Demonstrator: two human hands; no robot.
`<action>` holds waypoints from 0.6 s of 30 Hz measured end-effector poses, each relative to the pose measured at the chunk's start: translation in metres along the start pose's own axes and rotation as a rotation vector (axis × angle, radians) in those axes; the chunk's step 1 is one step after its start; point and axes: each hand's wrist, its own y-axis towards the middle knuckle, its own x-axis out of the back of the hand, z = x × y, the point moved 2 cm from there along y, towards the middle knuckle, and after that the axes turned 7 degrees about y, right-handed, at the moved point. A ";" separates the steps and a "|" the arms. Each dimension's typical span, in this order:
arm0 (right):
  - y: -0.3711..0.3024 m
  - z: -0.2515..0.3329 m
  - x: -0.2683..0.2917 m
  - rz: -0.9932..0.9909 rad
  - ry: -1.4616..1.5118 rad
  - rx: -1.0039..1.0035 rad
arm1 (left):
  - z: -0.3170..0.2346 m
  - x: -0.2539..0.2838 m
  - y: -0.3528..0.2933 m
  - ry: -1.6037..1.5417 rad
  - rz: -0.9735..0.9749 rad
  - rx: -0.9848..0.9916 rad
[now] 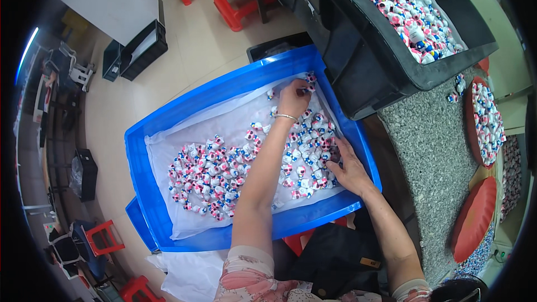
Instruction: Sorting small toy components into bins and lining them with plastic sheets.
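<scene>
A blue plastic tub (358,134) lined with a white sheet (168,148) holds many small white figurines (210,176) with pink and blue parts, spread in a loose layer. My left hand (295,100), a thin bracelet at its wrist, reaches to the tub's far right corner. Its fingers curl round a small figurine, which they partly hide. At the tub's right side my right hand (351,170) rests against the edge of the figurines. Its thumb and fingers are apart, and nothing shows gripped in it.
A large black crate (369,50) full of similar figurines rises beside the tub at the far right. On the speckled grey counter (430,173) lie loose figurines, a red basket (475,128) of them and another red basket (474,218). Red stools (229,0) stand beyond.
</scene>
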 end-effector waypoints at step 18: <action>0.001 -0.006 0.002 -0.030 0.005 0.058 | -0.021 0.001 -0.003 0.293 -0.207 -0.322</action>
